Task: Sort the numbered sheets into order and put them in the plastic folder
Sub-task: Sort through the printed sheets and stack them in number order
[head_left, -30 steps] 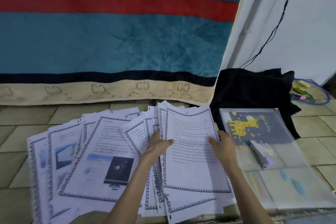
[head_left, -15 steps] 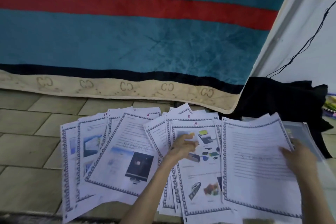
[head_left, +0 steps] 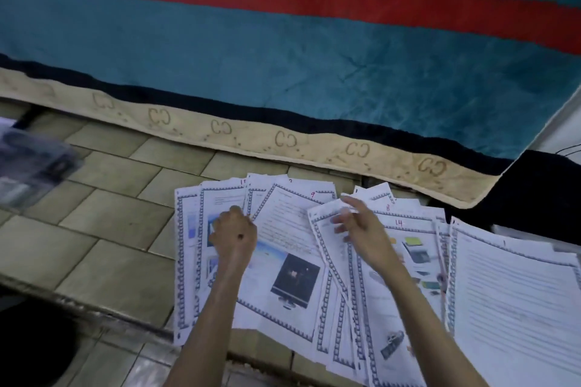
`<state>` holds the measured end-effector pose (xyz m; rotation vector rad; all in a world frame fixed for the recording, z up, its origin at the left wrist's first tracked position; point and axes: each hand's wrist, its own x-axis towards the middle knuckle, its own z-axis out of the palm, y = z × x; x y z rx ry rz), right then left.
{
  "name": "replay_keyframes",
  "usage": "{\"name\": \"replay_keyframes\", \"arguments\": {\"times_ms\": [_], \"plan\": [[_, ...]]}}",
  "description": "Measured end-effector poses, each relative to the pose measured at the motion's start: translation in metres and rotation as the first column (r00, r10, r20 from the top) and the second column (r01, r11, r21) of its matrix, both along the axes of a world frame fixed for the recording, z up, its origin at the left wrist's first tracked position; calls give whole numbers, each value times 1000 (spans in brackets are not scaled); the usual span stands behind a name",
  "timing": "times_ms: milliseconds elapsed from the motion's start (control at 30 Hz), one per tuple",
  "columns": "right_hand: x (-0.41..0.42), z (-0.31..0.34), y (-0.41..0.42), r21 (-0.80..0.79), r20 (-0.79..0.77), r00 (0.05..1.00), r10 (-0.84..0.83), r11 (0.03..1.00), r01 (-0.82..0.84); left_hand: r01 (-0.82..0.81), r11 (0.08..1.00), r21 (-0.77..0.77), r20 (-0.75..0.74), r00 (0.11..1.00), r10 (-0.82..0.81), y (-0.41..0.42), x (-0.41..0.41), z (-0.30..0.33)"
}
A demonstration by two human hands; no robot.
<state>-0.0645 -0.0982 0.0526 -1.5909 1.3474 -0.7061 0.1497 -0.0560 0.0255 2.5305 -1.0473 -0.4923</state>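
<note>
Tiled floor (head_left: 110, 223) bears fanned sheets (head_left: 292, 261) under both hands' grip.

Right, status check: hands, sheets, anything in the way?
Left hand closed, knuckles down on the fanned sheets. Right hand open, fingers lifting one sheet's corner. Sheet 1 set apart at right. Plastic folder not clearly in view; nothing blocking.

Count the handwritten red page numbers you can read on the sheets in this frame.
4: the 9 on the monitor sheet, the 8 behind the right hand, the 14 beside it, the 1 far right. Others are covered or cut off.
</note>
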Motion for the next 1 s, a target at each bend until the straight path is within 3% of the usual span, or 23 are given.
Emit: {"name": "replay_keyframes", "arguments": {"times_ms": [100, 233, 433, 600, 767, 900, 1000], "plan": [[59, -20, 1, 191, 11, 988, 153, 970, -152, 34, 999, 31, -42, 999, -33, 1, 12, -3], [76, -25, -5, 256, -10, 994, 105, 962, -99, 6, 994, -113, -186, 982, -27, -2, 19, -10], [77, -26, -6, 249, -41, 990, 134, 961, -120, -43, 996, -80, -297, 955, 17, 0, 20, -4], [79, -28, -8, 251, 26, 995, 94, 963, -98, 23, 980, -199, -390, 915, -100, -4, 15, 1], [84, -21, -1, 248, 80, 995, 56, 966, -74, -71, 960, -269, -463, 884, -64, -2, 11, 7], [92, -18, 1, 234, 185, 983, -16, 972, -28, 212, 946, -246, -249, 929, -273, 8, -7, 18], [91, -27, -2, 180, 155, 979, -135, 978, 106, 416, 886, -204, -477, 748, -461, 9, -4, 15]]}}
